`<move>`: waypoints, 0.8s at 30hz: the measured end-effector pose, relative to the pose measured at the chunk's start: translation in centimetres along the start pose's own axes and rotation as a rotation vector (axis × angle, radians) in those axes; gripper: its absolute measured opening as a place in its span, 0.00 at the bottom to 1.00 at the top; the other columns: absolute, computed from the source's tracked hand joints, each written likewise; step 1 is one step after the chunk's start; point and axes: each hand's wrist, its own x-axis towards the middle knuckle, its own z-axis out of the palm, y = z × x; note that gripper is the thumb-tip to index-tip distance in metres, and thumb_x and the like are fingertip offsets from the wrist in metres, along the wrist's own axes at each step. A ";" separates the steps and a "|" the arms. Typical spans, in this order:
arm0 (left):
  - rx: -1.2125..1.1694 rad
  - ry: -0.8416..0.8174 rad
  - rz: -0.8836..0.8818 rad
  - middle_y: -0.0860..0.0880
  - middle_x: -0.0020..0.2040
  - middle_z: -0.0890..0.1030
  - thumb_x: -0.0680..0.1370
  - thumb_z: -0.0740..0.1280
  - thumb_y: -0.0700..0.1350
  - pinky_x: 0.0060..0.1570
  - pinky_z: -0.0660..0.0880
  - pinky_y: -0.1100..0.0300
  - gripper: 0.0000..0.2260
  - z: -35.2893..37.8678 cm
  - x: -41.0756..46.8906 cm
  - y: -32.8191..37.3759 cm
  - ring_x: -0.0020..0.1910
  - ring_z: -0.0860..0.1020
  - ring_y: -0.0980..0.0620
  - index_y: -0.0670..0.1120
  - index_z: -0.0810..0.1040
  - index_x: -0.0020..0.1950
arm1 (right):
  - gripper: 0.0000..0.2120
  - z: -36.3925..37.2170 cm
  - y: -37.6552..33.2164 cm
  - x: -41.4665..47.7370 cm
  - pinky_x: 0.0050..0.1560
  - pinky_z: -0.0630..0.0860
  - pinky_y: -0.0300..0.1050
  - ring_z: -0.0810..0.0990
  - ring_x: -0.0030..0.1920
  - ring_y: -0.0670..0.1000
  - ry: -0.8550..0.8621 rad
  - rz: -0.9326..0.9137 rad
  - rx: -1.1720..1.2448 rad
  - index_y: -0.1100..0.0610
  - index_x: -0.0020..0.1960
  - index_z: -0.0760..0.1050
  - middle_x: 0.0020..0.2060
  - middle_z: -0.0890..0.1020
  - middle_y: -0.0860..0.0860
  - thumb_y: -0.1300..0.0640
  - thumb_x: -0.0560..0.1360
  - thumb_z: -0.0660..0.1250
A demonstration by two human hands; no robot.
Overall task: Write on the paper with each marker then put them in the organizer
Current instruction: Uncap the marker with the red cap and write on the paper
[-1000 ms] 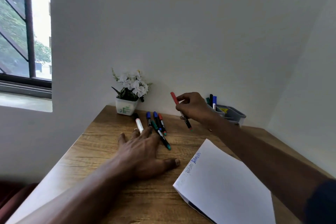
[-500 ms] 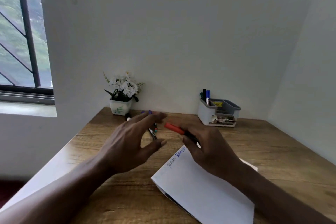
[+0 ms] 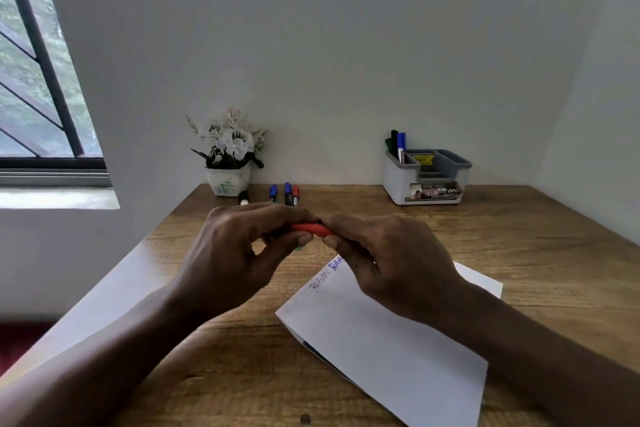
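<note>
Both my hands hold one red marker [image 3: 309, 229] level above the desk, in front of me. My left hand [image 3: 239, 253] pinches its red cap end, and my right hand [image 3: 391, 262] grips the body, which is hidden in the fist. Below lies the white paper [image 3: 388, 340] with blue writing at its top corner. Several loose markers [image 3: 287, 192] lie at the back of the desk, partly hidden behind my left hand. The grey and white organizer [image 3: 427, 180] stands at the back right with a blue and a dark marker [image 3: 398, 144] upright in its left compartment.
A small white pot of white flowers [image 3: 228, 156] stands at the back left against the wall. The wooden desk [image 3: 519, 246] runs to walls at the back and right. A window [image 3: 34, 80] is on the left.
My right hand brought the red marker from the back of the desk to above the paper. My left hand lifted off the desk and closed on the marker's cap end.
</note>
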 end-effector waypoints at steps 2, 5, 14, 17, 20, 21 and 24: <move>0.007 0.010 -0.021 0.60 0.46 0.85 0.78 0.73 0.49 0.38 0.78 0.64 0.10 0.0 0.0 -0.1 0.41 0.83 0.58 0.50 0.85 0.58 | 0.19 -0.1 0.0 -0.1 0.29 0.71 0.38 0.76 0.31 0.44 0.007 0.047 -0.007 0.44 0.65 0.78 0.37 0.84 0.42 0.39 0.82 0.55; 0.017 0.019 -0.098 0.58 0.45 0.83 0.79 0.71 0.51 0.37 0.78 0.62 0.09 0.1 -0.3 -1.0 0.41 0.82 0.57 0.53 0.85 0.58 | 0.20 -0.1 0.4 -0.1 0.35 0.73 0.39 0.78 0.39 0.42 0.008 0.165 0.038 0.44 0.65 0.79 0.44 0.85 0.41 0.40 0.81 0.54; 0.136 -0.284 -0.445 0.64 0.41 0.82 0.73 0.72 0.62 0.38 0.75 0.61 0.08 -0.1 -0.8 -3.1 0.42 0.79 0.60 0.64 0.83 0.50 | 0.23 -0.3 2.1 -0.4 0.34 0.74 0.34 0.80 0.31 0.40 -0.034 0.435 0.518 0.42 0.74 0.70 0.46 0.83 0.47 0.61 0.83 0.61; 0.225 -0.297 -0.503 0.62 0.39 0.82 0.72 0.72 0.65 0.35 0.72 0.62 0.09 0.4 -0.5 -3.3 0.40 0.78 0.63 0.62 0.82 0.45 | 0.18 0.0 1.8 -0.1 0.24 0.74 0.42 0.82 0.28 0.54 -0.035 0.569 0.835 0.43 0.66 0.76 0.44 0.83 0.57 0.62 0.85 0.58; 0.313 -0.334 -0.520 0.62 0.39 0.79 0.75 0.71 0.63 0.33 0.67 0.66 0.09 0.6 0.1 -3.1 0.38 0.77 0.63 0.60 0.82 0.47 | 0.19 0.1 1.7 0.2 0.27 0.77 0.44 0.83 0.31 0.59 -0.030 0.671 1.059 0.53 0.59 0.82 0.44 0.84 0.60 0.63 0.85 0.53; 0.335 -0.349 -0.519 0.62 0.40 0.79 0.75 0.70 0.63 0.33 0.66 0.67 0.10 0.7 0.3 -3.1 0.39 0.77 0.64 0.59 0.82 0.48 | 0.21 0.2 1.9 0.3 0.30 0.78 0.46 0.84 0.33 0.59 -0.032 0.707 1.152 0.55 0.58 0.82 0.44 0.84 0.60 0.65 0.85 0.50; 0.360 -0.358 -0.542 0.61 0.44 0.80 0.74 0.62 0.70 0.35 0.67 0.68 0.20 0.8 0.5 -3.2 0.41 0.76 0.65 0.58 0.82 0.52 | 0.23 0.0 2.6 0.4 0.37 0.80 0.46 0.85 0.41 0.58 -0.004 0.755 1.437 0.57 0.58 0.82 0.47 0.85 0.60 0.68 0.80 0.49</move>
